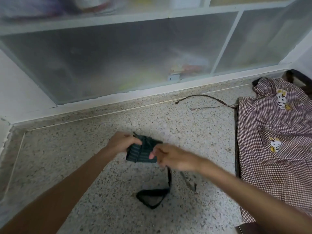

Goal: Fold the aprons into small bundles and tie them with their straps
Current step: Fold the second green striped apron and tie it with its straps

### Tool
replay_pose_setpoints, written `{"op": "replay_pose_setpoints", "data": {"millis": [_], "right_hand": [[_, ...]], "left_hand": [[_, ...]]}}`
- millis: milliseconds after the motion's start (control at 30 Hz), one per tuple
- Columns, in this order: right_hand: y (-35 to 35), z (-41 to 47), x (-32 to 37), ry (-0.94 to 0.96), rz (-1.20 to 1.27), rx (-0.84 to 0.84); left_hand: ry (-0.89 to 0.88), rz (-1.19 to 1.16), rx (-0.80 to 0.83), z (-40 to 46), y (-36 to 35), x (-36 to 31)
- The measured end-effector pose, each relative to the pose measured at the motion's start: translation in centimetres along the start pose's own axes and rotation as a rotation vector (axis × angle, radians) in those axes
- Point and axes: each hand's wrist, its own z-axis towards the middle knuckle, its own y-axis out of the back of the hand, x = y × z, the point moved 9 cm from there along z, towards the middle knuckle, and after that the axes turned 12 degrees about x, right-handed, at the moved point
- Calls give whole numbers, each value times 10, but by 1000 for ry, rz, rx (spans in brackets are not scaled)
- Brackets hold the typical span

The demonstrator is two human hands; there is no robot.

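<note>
A small dark green striped apron bundle (143,152) is held above the speckled floor in the middle of the view. My left hand (122,141) grips its left end. My right hand (168,157) is at the bundle's right edge, fingers curled round a dark strap (166,188) that hangs down from it and loops on the floor. A brown-and-white checked apron (273,146) with rabbit patches lies spread flat at the right, its straps (207,103) trailing leftwards over the floor.
A speckled terrazzo floor (67,166) spreads all round the bundle. A white-framed cabinet with frosted sliding panels (118,61) stands along the far side. A white wall (20,92) closes the left corner.
</note>
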Motion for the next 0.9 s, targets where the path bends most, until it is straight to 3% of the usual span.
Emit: {"op": "replay_pose_setpoints", "data": {"millis": [133,233,333,433,500,600,667,733,900], "right_hand": [[-57,2,-22,80,649,-15],[-87,5,-45,235,1141,126],[-104,12,-59,310,1323,308],[-102,25,-90,218,1194,291],[-96,26,-107,123,1137,285],[-57,15,-143,-109,1017,-31],[-40,14,-127,-94,850,148],[-20,15,-115,-99,618,243],[36,9,-95,-58,335,61]], "left_hand": [[-5,-298,-28,4,2,-16],[-24,-345,-39,5,17,-24],[-96,-241,230,2,5,-42],[-283,-60,515,-20,-17,-69],[-343,40,603,-37,-26,-79],[-432,275,681,-59,-37,-91],[-430,393,745,-69,-45,-87],[-419,496,739,-70,-48,-77],[-285,629,654,-54,-55,-41]]}}
